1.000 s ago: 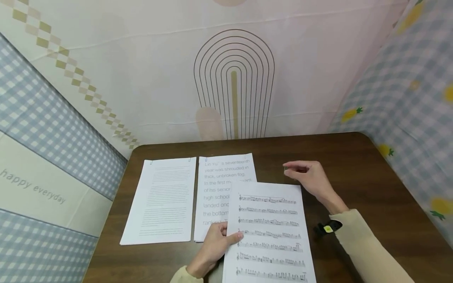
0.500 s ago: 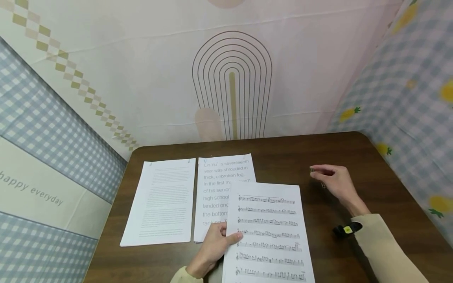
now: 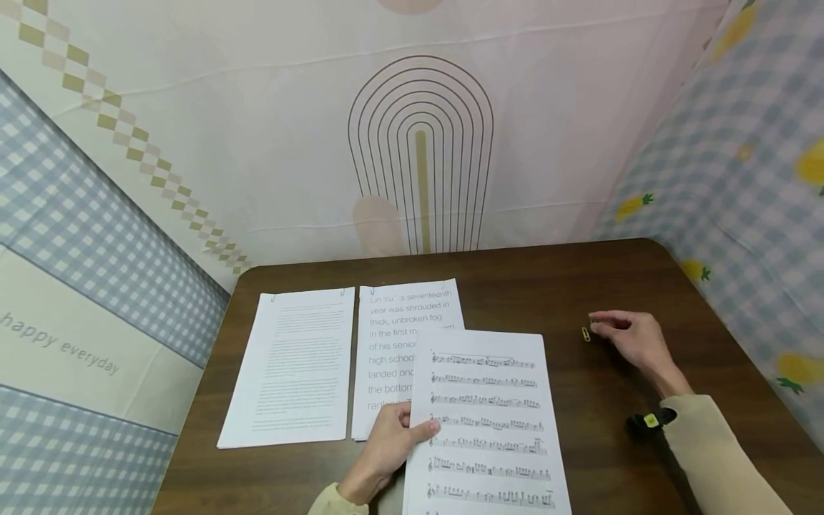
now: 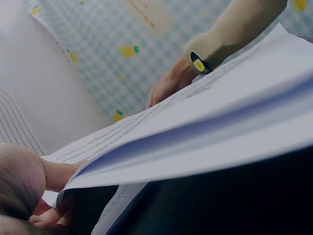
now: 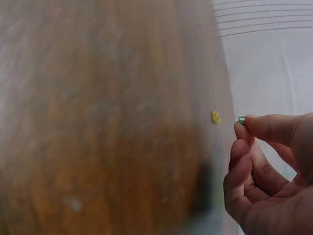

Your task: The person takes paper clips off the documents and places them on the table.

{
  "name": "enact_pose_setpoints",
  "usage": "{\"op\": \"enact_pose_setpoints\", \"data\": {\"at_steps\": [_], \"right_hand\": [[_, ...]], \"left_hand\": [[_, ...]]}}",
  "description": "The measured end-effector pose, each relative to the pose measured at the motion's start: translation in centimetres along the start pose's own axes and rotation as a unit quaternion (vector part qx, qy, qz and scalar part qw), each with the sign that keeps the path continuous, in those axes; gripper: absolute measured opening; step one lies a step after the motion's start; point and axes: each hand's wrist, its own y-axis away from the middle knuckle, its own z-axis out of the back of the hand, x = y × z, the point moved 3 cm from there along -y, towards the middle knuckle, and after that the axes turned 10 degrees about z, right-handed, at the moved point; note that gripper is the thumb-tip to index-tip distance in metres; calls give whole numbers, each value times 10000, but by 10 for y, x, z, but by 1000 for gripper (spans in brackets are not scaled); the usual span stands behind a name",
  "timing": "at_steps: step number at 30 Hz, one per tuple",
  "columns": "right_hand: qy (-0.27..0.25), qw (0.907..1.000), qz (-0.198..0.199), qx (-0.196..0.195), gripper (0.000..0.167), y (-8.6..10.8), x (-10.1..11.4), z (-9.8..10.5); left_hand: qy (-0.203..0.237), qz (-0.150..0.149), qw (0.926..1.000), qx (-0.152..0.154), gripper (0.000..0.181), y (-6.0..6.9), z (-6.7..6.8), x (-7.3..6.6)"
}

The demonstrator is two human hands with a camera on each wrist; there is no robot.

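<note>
My left hand (image 3: 389,445) holds the left edge of several sheets of printed music (image 3: 486,408), thumb on top and fingers beneath; the left wrist view shows the sheets (image 4: 195,117) bowed apart at the edge. At the right, my right hand (image 3: 637,342) pinches a small green paper clip (image 5: 241,120) between thumb and forefinger, above the table. A yellow paper clip (image 3: 586,334) lies on the wood just left of those fingertips. In the right wrist view the yellow clip (image 5: 216,117) appears beside the hand (image 5: 269,171).
A stack of finely printed pages (image 3: 296,372) with clips on its top edge lies at the left. Next to it is a large-print stack (image 3: 405,315), also clipped, partly covered by the music sheets. A patterned cloth (image 3: 290,143) hangs behind the brown table (image 3: 515,286).
My right hand has moved to the right, away from the music sheets, and the yellow clip now shows plainly on the table. My left hand keeps its hold in nearly the same place.
</note>
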Motion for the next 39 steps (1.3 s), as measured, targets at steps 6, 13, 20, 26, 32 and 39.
{"op": "enact_pose_setpoints", "data": {"at_steps": [6, 13, 20, 26, 32, 39], "right_hand": [[412, 9991, 71, 115, 28, 1, -9, -4], [643, 9975, 282, 70, 24, -1, -9, -5], [709, 9970, 259, 169, 26, -1, -9, -4], [578, 9979, 71, 290, 29, -1, -10, -5], [489, 9980, -45, 395, 32, -1, -10, -4], [453, 9974, -155, 544, 31, -1, -10, -3]], "left_hand": [[-40, -25, 10000, -67, 28, 0, 2, -1], [-37, -26, 10000, -53, 28, -1, 4, -4], [-66, -84, 9999, -42, 29, -2, 4, -8], [-71, -132, 9999, -45, 30, -4, 3, -10], [-100, -103, 9998, -127, 30, -4, 2, -13], [-21, -178, 9998, -108, 32, -5, -1, -14]]}}
